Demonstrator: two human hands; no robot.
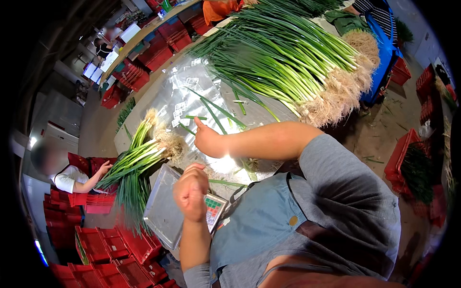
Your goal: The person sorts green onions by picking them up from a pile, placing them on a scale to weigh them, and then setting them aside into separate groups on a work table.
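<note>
My left hand (191, 190), fingers curled together, is above a digital scale (164, 205) with a clear flat pan and coloured keys; nothing distinct shows in it. My right hand (209, 141) is over clear printed plastic bags (192, 81), one finger extended by a cut green leaf piece (198, 117). Whether its curled fingers hold anything is hidden. Bundled green onions (144, 154) with pale roots lie left of my hands, their leaves hanging over the table's edge. A large pile of green onions (288, 72) covers the upper part of the grey table (135, 117).
Red plastic crates (108, 244) stand at lower left, with a person (81, 176) near them. A red crate (407, 165) holding greens is on the floor at right. Other people are at the table's far side, beside a blue apron (378, 79) and orange cloth (219, 10).
</note>
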